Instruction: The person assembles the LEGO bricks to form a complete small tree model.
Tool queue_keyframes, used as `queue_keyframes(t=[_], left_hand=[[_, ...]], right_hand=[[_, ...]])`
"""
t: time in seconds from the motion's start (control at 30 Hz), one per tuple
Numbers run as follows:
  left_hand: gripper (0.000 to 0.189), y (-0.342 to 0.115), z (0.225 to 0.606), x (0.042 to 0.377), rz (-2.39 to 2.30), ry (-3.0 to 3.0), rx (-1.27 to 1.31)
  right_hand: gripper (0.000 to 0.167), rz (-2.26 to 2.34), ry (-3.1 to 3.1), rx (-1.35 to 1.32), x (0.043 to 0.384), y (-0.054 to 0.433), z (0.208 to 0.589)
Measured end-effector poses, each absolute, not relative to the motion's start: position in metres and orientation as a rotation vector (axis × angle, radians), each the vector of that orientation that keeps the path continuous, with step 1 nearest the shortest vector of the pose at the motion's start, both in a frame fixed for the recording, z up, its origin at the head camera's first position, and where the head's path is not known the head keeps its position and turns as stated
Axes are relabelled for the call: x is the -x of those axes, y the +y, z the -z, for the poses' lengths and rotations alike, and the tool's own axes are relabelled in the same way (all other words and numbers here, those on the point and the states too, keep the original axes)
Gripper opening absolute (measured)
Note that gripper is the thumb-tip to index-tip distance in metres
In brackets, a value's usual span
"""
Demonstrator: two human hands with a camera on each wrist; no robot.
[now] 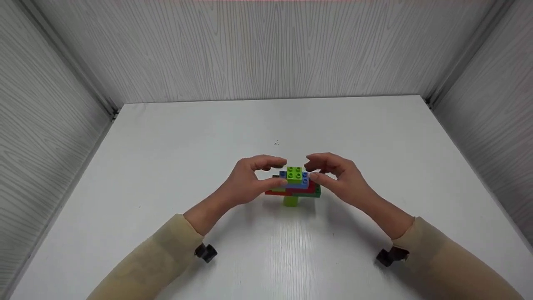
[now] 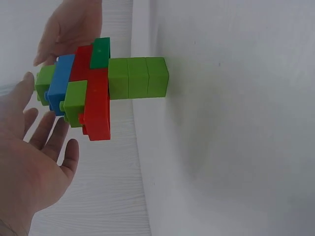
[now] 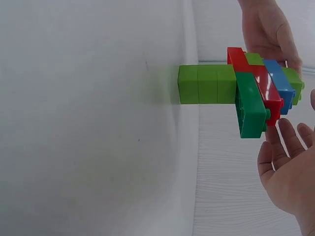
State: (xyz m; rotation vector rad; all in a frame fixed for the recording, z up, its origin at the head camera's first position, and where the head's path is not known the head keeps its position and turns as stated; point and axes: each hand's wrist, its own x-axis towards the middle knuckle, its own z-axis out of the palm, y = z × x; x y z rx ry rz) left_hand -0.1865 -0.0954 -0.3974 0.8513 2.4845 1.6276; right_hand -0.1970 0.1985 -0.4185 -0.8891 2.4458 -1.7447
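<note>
A tree-like tower of toy building blocks stands upright on the white tabletop. Its trunk is a stack of lime green blocks [image 2: 138,77], with wider red blocks [image 2: 97,118] and a dark green block [image 3: 251,105] above. Over these come a blue block [image 3: 279,86] and a lime block [image 1: 294,175] at the very top. To the left of the upper layers is my left hand [image 1: 250,179], thumb in front and fingers behind, loosely curved. My right hand [image 1: 339,179] mirrors it on the right side. Neither hand visibly grips a block; whether the thumbs touch the tower, I cannot tell.
The white table [image 1: 187,137] is bounded by a wood-grain panel [image 1: 266,50] at the back and similar panels at both sides. Small dark specks [image 1: 277,143] mark the surface behind the tower. A black wrist device [image 1: 206,252] hangs under each sleeve.
</note>
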Motion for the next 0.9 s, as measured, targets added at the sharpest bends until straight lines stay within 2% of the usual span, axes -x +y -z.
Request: queue_keyframes(t=[0.27,0.5,0.9], left_hand=[[0.041,-0.126,0.415,0.177,-1.634,2.508,-0.681],[0.042,-0.131,0.429,0.175,-1.605,2.461,-0.584],[0.034,-0.122,0.44,0.179,-1.635,2.379,-0.525]], right_hand=[[0.042,1.58,2.471,0.817,0.191,0.219,0.429],[0.05,1.481,2.464,0.708,0.187,0.224,0.433],[0.041,1.44,2.483,0.649,0.187,0.219,0.433]])
